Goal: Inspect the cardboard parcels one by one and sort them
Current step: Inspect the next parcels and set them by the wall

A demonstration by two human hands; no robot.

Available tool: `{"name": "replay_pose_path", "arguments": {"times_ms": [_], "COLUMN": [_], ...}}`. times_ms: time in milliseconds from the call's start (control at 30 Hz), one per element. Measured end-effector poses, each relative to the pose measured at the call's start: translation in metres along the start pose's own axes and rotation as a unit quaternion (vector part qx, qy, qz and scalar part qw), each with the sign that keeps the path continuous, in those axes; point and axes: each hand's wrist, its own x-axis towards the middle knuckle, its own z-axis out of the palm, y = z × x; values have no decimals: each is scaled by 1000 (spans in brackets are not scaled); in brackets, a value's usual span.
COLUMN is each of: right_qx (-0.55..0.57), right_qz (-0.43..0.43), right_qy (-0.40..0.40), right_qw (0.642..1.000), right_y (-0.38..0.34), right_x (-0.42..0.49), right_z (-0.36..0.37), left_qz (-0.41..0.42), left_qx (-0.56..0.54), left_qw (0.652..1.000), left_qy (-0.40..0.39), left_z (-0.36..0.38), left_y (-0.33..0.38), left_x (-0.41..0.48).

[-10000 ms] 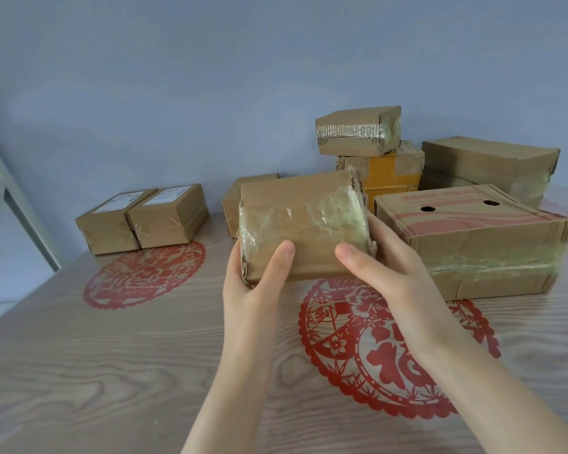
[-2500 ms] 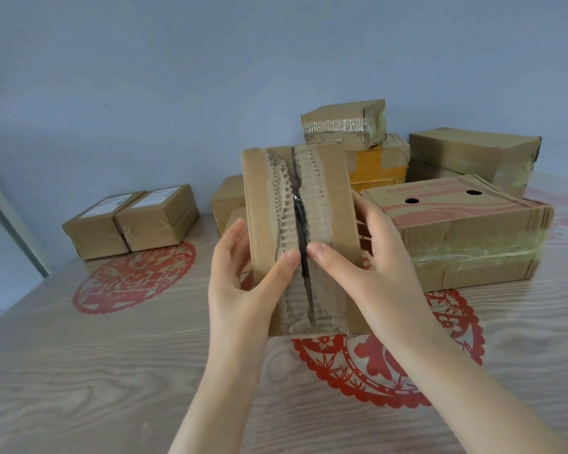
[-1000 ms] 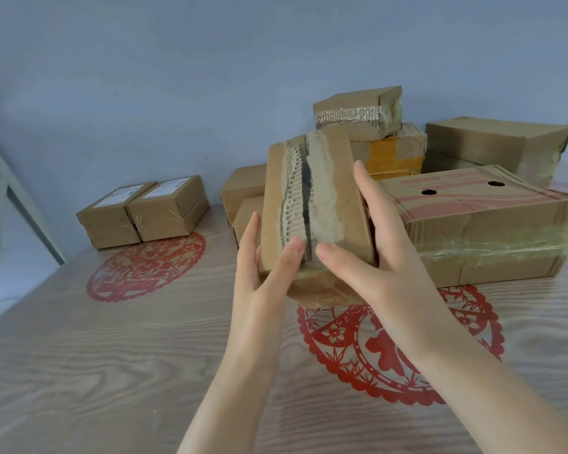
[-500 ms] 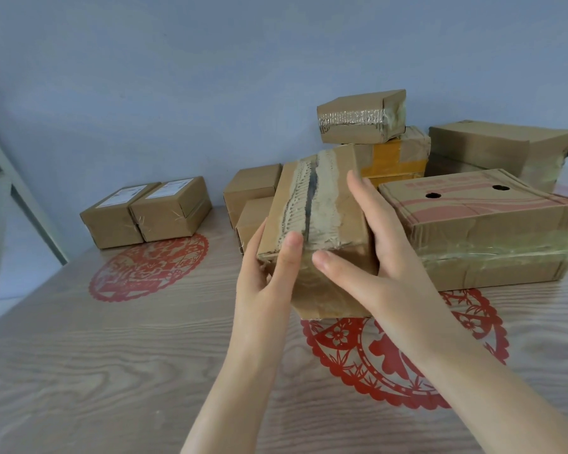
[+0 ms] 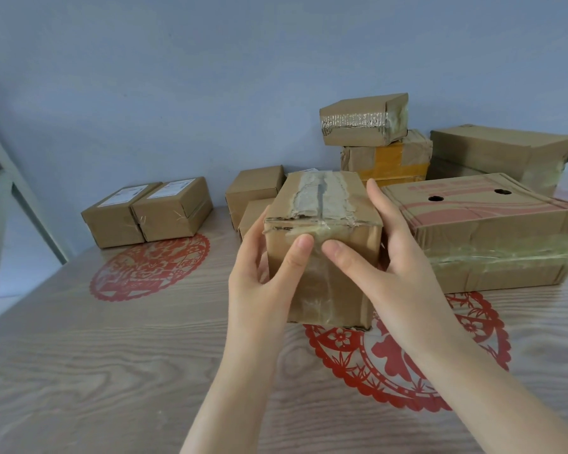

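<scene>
Holding the brown parcel [image 5: 322, 257] with a closed grip from both hands, the person has it just over the red paper circle [image 5: 407, 365] on the desk [image 5: 112, 371]. Its bottom edge may be touching the desk, but that is hard to see. The parcel looks light, because thumbs and fingers alone carry it. The card seems stiff, but the top is torn and rough, and the front has shiny tape that could be slippery. The best places to hold are the plain side walls, not the ripped top, which could tear more. The left hand [image 5: 263, 290] has its thumb flat on the front and its fingers tucked round the left side. The right hand [image 5: 397, 267] has its thumb on the front too, with long fingers reaching up the right side to the top edge. Both arms come up from below, and the two thumbs almost meet in the middle. A big box with red print [image 5: 489, 231] sits just beside it on the right, and two small labelled boxes [image 5: 145, 214] stand well apart on the left.
</scene>
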Motion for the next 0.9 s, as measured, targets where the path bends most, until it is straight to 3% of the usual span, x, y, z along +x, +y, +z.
{"name": "replay_pose_path", "arguments": {"times_ms": [167, 367, 500, 700, 900], "right_qx": [7, 20, -4, 32, 23], "right_qz": [5, 2, -1, -13, -14], "right_qy": [-27, 11, -8, 9, -14], "right_qw": [1000, 1000, 1000, 999, 1000], "right_y": [1, 4, 7, 3, 4], "right_x": [-1, 2, 2, 1, -1], "right_z": [2, 1, 1, -1, 1], "left_qz": [4, -16, -24, -24, -45], "left_qx": [12, 20, 22, 27, -10], "left_qw": [1000, 1000, 999, 999, 999], "left_qy": [23, 18, 33, -9, -4], "left_z": [-2, -2, -4, -2, -2], "left_y": [2, 2, -3, -1, 0], "left_x": [0, -1, 1, -1, -1]}}
